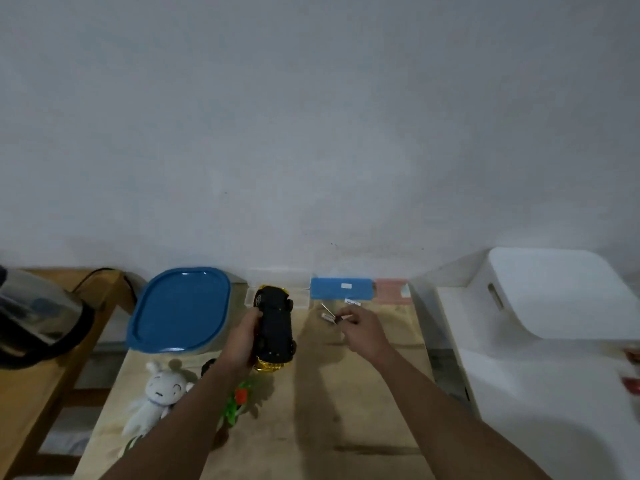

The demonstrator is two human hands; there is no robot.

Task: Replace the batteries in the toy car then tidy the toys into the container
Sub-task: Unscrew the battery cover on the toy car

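Observation:
The yellow toy car (276,327) lies upside down above the wooden table (346,410), its black underside facing up. My left hand (242,337) grips its left side. My right hand (360,329) hovers to the car's right, fingers pinched on a small screwdriver (329,311). A small white battery-like piece (328,318) lies by the tool's tip. A container with a blue lid (180,308) stands at the back left. A white plush toy (157,398) and a green and red toy (239,401) rest near the front left, partly behind my left forearm.
A clear plastic case (277,277) sits behind the car, a blue box (341,288) and a pink item (391,291) to its right. A kettle (38,313) stands on a wooden side table at left. A white appliance (554,323) fills the right side.

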